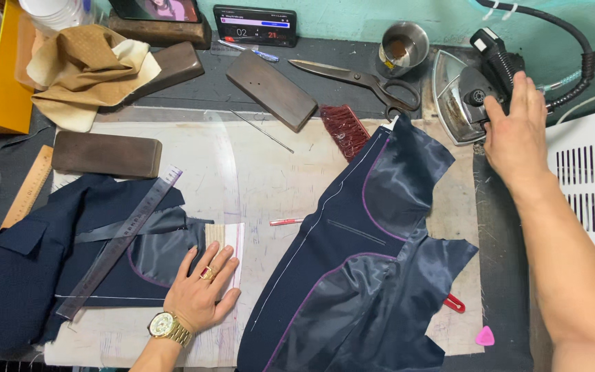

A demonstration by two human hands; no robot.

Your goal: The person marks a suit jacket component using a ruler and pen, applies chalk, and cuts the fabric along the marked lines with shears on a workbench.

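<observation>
I am looking down at a work table covered with sewing things. My left hand is lying flat, fingers spread apart, and it is holding nothing. It is pressing on the right edge of a dark blue jacket piece on the near left side. A clear ruler is lying slanted across that piece. A wooden ruler is sitting just to the left of it, and a brown wooden block is resting just beyond it.

My right hand is reaching to the far right. Its fingers are wrapping around the black handle of the iron, which is tipped on its side with its shiny plate facing left. A thick black hose is curving away from the iron.

A second dark blue jacket piece with shiny lining and purple trim is lying between my two hands, near the right side. A red brush is touching its far edge. Big scissors and a metal cup are sitting farther back. A pink chalk piece is lying near the right corner. A pile of tan cloth is sitting far left.
</observation>
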